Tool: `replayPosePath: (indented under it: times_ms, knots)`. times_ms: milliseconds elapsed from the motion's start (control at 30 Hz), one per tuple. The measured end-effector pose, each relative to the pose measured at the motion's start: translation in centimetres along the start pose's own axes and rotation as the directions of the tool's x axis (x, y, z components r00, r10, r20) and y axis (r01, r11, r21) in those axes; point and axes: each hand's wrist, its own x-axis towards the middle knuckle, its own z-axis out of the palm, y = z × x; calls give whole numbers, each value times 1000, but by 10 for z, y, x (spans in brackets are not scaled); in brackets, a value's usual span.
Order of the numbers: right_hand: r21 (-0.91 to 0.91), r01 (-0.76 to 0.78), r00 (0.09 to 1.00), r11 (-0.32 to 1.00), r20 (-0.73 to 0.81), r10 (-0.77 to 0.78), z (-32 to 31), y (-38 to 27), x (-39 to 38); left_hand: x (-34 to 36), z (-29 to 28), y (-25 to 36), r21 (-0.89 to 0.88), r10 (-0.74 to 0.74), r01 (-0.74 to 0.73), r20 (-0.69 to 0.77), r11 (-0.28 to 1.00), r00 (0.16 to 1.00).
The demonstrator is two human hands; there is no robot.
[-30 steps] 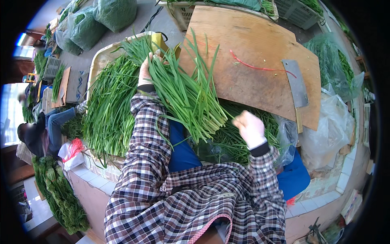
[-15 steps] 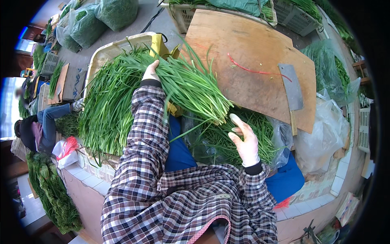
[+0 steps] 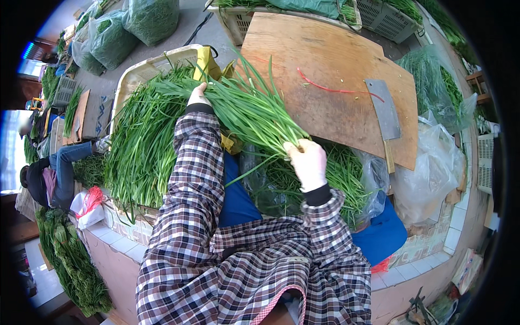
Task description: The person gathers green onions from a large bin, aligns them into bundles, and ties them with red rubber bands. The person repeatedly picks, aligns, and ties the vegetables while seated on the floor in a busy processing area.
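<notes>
My left hand [image 3: 198, 96], in a pale glove, is closed on the leafy part of a bunch of long green chives [image 3: 249, 108]. My right hand [image 3: 306, 162], gloved too, grips the pale stem ends at the bunch's lower right. The bunch slants across the corner of a wooden board [image 3: 330, 49], which carries a cleaver [image 3: 382, 108] and a red tie [image 3: 330, 89]. A crate [image 3: 132, 73] heaped with chives [image 3: 138, 151] is on the left. Loose chives [image 3: 341, 173] lie in plastic below the board.
Bagged greens [image 3: 111, 38] and more crates [image 3: 390, 30] stand behind. A clear bag [image 3: 425, 168] and a greens-filled bag [image 3: 433, 92] are on the right. A co-worker's jeans-clad leg [image 3: 70, 162] and a greens pile [image 3: 73, 260] are on the left, beside a tiled ledge [image 3: 114, 238].
My right hand, open with fingers apart half a second ago, has moved up and left and closed on the stem ends. My left hand still holds the bunch, now slanting more flatly.
</notes>
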Motion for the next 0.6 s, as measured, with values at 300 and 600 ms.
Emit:
replayPosePath:
  times_ms: [300,600]
  knots:
    - [445,-248,967,861,60,248,-15,94,-60,5,-3,-11,-65,12,-14,-24,998,1000]
    - [653,-569,787,500,608,101,10,50,-55,25,-16,-2,-66,-57,53,-60,996,997]
